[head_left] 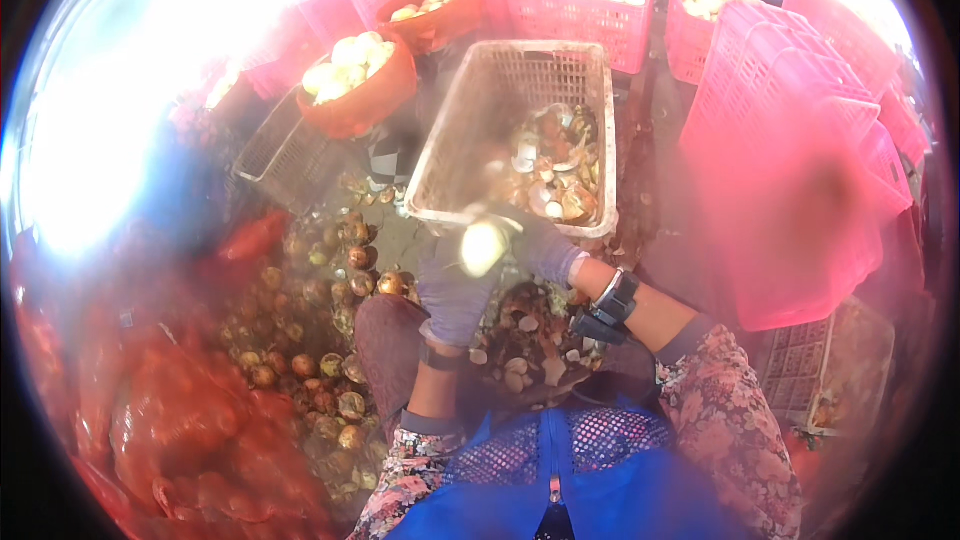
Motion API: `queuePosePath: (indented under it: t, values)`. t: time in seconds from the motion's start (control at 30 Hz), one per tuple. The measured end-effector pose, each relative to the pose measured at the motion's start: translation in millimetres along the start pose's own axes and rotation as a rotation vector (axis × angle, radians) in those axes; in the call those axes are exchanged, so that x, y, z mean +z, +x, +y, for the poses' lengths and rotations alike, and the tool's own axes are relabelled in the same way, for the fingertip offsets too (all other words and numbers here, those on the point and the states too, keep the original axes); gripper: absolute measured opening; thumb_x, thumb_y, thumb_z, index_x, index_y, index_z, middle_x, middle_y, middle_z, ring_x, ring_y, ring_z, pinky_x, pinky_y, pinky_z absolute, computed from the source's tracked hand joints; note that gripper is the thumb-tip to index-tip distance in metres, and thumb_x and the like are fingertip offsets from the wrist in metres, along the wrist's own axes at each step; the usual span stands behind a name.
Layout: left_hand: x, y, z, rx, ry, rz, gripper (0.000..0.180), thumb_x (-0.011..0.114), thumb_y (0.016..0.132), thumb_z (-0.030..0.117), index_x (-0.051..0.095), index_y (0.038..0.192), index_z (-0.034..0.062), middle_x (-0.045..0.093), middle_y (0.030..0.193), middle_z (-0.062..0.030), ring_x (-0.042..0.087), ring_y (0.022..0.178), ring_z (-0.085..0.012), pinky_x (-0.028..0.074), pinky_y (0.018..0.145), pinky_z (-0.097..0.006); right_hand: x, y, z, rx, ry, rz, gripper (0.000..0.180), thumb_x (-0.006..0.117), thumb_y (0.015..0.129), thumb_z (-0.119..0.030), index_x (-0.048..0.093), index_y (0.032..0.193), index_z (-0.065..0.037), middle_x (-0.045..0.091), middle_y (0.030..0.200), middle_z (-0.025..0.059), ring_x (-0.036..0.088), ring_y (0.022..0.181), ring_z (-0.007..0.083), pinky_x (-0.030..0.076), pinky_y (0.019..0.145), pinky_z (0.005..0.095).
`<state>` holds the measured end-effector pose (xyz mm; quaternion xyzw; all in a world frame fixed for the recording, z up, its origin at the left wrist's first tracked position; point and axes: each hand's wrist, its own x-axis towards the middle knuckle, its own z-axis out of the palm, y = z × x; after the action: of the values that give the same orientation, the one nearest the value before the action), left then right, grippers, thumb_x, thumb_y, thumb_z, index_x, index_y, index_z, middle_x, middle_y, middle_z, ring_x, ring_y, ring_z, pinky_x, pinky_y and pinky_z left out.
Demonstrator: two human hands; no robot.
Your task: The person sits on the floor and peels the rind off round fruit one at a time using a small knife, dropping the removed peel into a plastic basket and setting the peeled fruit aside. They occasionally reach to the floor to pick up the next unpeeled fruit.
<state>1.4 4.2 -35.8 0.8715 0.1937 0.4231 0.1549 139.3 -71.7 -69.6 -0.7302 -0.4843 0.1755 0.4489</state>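
Peeled onion (484,246) held in both gloved hands, just in front of the near rim of the grey mesh basket (470,105).
Left to right: red net sacks (180,430); unpeeled onions (320,340) heaped on the floor; left hand (452,292), grip closed around the onion from below; right hand (540,245), grip closed on the onion's right side, black wristband (610,305) on forearm; pink crates (790,140) at right.

Glare whitens the upper left; pink crate (800,160) is blurred.
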Motion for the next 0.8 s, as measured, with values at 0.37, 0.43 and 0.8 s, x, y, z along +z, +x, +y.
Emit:
queuePosePath:
  t: [0.37,0.43,0.8]
  values:
    - [-6.5,-5.4,3.5,0.146,-0.094,0.066,0.055,0.086,0.062,0.017,0.059,0.108,0.0037,0.059,0.099,-0.0106,0.059,0.092,-0.0246,0.050,0.078,-0.033,-49.5,-0.3,-31.3,0.190,-0.096,-0.159,0.049,0.060,0.078,0.000,0.052,0.127,-0.004,0.065,0.088,0.0103,0.059,0.060,0.0130,0.049,0.050,0.0278]
    - [-7.0,-2.2,10.7,0.152,-0.206,0.056,0.058,0.084,0.064,0.023,0.057,0.112,0.0033,0.058,0.099,-0.0112,0.054,0.089,-0.0310,0.046,0.077,-0.042,-67.3,-10.5,-57.0,0.569,0.412,-0.132,0.048,0.060,0.080,-0.003,0.052,0.127,-0.003,0.064,0.083,0.0088,0.055,0.051,0.0102,0.047,0.044,0.0256]
    - [1.9,-4.8,-4.9,0.007,-0.079,-0.032,0.059,0.087,0.060,0.021,0.059,0.110,0.0058,0.059,0.101,-0.0111,0.058,0.091,-0.0284,0.048,0.081,-0.038,-33.7,-21.9,-19.0,-0.101,-0.372,0.033,0.068,0.056,0.081,-0.002,0.030,0.142,-0.014,0.051,0.128,0.0168,0.065,0.091,0.0267,0.053,0.071,0.0368]
